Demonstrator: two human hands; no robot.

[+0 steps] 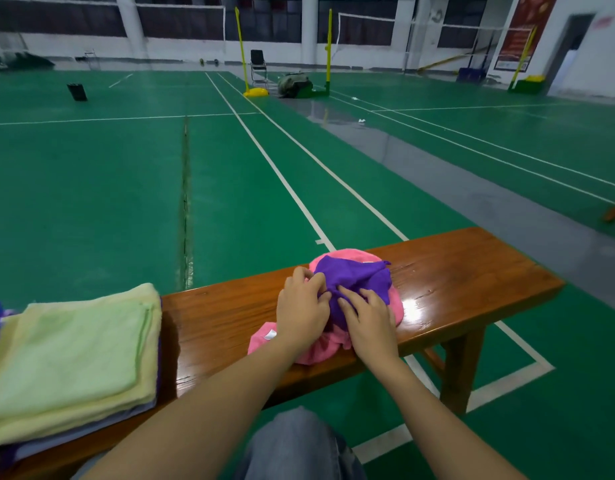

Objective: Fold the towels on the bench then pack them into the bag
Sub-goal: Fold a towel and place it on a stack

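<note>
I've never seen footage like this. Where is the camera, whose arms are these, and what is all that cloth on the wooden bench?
There is no machine here. A person wears one wide-angle camera on the head, and it looks down at their own bare arms. The left hand and right hand both pinch a crumpled purple towel. It lies on a crumpled pink towel on the wooden bench. At the bench's left end sits a stack of folded towels, a light green one on top. Behind is a green sports court.
</note>
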